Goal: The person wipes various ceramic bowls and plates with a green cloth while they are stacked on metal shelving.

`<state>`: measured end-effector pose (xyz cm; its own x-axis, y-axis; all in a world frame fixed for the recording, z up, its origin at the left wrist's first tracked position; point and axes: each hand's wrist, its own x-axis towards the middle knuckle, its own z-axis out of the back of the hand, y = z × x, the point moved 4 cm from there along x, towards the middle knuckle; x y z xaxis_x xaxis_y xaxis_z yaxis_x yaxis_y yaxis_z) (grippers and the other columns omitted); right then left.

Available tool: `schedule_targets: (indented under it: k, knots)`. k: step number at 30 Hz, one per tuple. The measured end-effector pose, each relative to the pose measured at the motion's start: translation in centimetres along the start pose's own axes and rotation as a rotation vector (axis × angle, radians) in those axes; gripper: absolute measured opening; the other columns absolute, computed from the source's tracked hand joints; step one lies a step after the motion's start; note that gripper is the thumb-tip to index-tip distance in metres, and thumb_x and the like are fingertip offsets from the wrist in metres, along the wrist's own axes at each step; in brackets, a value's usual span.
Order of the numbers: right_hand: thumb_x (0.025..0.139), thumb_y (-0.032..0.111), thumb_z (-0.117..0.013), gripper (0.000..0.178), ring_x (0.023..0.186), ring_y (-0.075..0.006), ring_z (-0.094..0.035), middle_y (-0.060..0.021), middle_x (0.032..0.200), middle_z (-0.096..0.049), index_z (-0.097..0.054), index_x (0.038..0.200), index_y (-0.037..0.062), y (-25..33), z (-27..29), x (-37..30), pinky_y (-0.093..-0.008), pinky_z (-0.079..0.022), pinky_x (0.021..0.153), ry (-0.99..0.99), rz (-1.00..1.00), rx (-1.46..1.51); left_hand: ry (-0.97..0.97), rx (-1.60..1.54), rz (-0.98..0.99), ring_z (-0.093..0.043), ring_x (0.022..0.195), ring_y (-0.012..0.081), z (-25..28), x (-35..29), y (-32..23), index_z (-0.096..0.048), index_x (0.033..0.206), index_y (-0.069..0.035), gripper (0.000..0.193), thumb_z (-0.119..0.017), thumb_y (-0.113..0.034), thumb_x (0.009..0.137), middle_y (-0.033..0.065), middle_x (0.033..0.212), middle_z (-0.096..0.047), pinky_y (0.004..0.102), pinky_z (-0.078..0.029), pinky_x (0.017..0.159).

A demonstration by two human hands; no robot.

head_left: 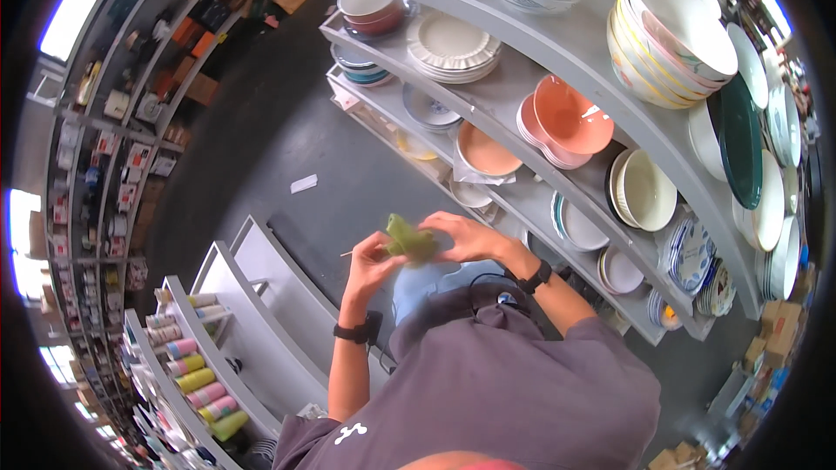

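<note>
In front of my body I hold a light green thing (406,238), smeared by motion, so its kind cannot be made out. The fingers of my left hand (374,263) are closed on its left side. A thin pale stick-like bit (347,253) pokes out beside that hand. On the other side my right hand (464,238) curves round the green thing, with thumb and fingers against it. Both wrists wear black bands.
Close on my right stands a grey shelf unit (522,43) stacked with bowls (666,30), plates (453,43) and pink bowls (570,117). At lower left another grey shelf (270,322) carries colourful cups (196,380). A white scrap (304,184) lies on the dark floor (261,135).
</note>
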<state>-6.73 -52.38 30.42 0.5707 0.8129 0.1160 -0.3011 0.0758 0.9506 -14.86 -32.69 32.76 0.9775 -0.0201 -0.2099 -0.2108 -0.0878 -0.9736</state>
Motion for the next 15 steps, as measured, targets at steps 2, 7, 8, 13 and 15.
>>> schedule_targets:
  k: [2,7,8,13,15]
  knots:
    - [0.075,0.008,-0.071,0.046,0.112,-0.0346,-0.059,-0.0149,0.113,-0.063,-0.062,0.119,0.0034,-1.2,-0.1,1.5,-0.0383,-0.049,0.096,-0.010,-0.022,-0.112,0.071,0.056,-0.029,-0.067,0.083,0.0117,0.6,2.0,-0.2,-0.062,0.095,0.000,0.021,-0.078,-0.001,0.083,0.0045,0.090,-0.070,0.0256,-0.054,0.074]
    - [0.081,0.003,-0.056,0.022,0.102,-0.0359,-0.063,-0.0141,0.102,-0.068,-0.065,0.101,0.0011,-2.6,1.5,2.2,-0.0435,-0.051,0.086,-0.304,-0.006,-0.252,0.238,0.104,-0.003,-0.062,0.083,0.0067,3.5,7.5,-1.0,-0.059,0.095,-0.001,0.022,-0.078,-0.006,0.085,0.0008,0.084,-0.067,0.0220,-0.050,0.073]
    - [0.083,0.002,-0.052,0.023,0.098,-0.0381,-0.063,-0.0172,0.104,-0.068,-0.065,0.102,0.0014,-2.6,1.7,2.1,-0.0449,-0.051,0.084,-0.372,-0.085,-0.287,0.232,0.142,-0.010,-0.059,0.080,0.0056,4.5,8.6,-1.0,-0.058,0.094,-0.001,0.022,-0.077,-0.007,0.086,0.0000,0.083,-0.065,0.0218,-0.048,0.070]
    - [0.087,0.004,-0.053,0.028,0.099,-0.0424,-0.062,-0.0226,0.108,-0.065,-0.064,0.113,0.0015,-2.5,2.5,0.2,-0.0453,-0.051,0.083,-0.735,-0.519,-0.425,0.117,0.335,-0.072,-0.051,0.070,0.0050,9.3,13.5,-1.2,-0.054,0.093,-0.001,0.017,-0.070,-0.003,0.090,-0.0017,0.071,-0.056,0.0228,-0.042,0.062]
    - [0.092,0.005,-0.055,0.025,0.092,-0.0395,-0.065,-0.0235,0.100,-0.064,-0.061,0.116,-0.0011,-3.0,2.0,-0.5,-0.0419,-0.051,0.081,-0.923,-0.551,-0.291,0.056,0.337,-0.103,-0.054,0.071,0.0060,12.1,14.9,-1.0,-0.053,0.094,0.000,0.016,-0.068,-0.003,0.092,0.0005,0.074,-0.060,0.0229,-0.044,0.063]
